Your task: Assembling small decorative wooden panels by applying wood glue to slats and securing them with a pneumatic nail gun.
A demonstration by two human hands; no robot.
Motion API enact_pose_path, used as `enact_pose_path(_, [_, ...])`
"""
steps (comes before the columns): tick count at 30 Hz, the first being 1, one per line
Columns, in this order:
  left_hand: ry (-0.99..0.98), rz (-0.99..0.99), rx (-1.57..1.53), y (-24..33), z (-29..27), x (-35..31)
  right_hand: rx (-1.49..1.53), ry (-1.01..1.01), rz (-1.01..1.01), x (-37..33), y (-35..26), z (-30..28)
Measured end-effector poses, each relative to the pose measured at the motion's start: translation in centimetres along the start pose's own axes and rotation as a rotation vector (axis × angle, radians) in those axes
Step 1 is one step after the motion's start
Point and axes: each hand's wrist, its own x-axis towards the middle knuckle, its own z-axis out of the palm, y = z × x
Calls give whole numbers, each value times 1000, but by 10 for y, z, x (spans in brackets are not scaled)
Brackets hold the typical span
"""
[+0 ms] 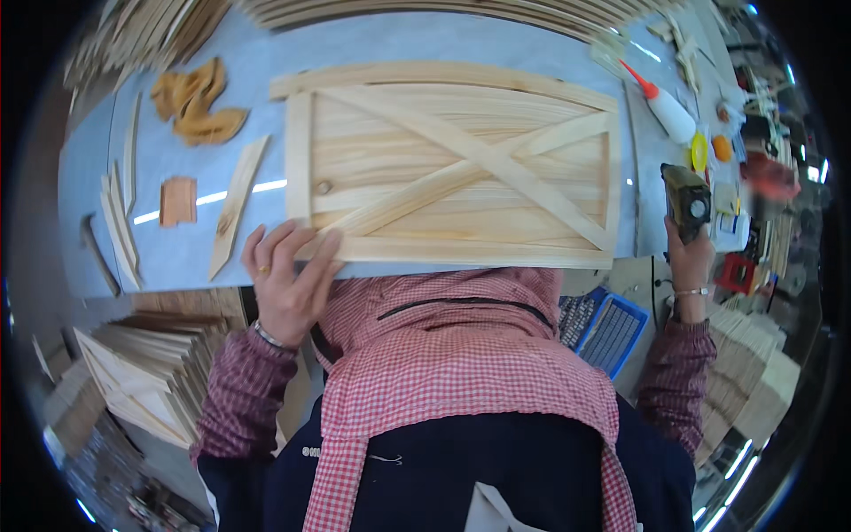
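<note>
A light wooden panel lies on the blue-grey table in front of me. Raised strips frame it, and two crossed slats run over its face. My left hand grips the panel's near left corner, fingertips on top and the thumb by the near edge. Off the panel's right side, my right hand is closed around a dark nail gun with a round silver end. The gun is held up, apart from the panel. Its grip is partly hidden by my fingers.
Left on the table are a brown cloth, a small wooden block, loose slats and a hammer. A red-tipped glue bottle lies far right. Stacked panels and a blue crate are below table height.
</note>
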Motion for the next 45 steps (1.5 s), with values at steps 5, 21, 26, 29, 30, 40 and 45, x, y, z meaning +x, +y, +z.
enact_pose_path(5, [-65,15,-4,23,-6,53,-296,-86,188,16,52,23])
enact_pose_path(21, [-11,129,-250,110,-28,164,-112,-104,259,41,64,-22])
enact_pose_path(26, [46,46,-58,84,-35,180,114,-10,342,31,67,-24])
enact_pose_path(29, [25,79,35,71,-28,194,100,57,313,26,64,-26])
enact_pose_path(30, [1,92,73,67,-26,201,85,77,304,25,64,-29])
enact_pose_path(40, [-186,186,105,36,-8,225,227,298,76,-11,38,-63])
enact_pose_path(45, [-114,229,40,66,-82,201,382,340,27,-27,30,-79])
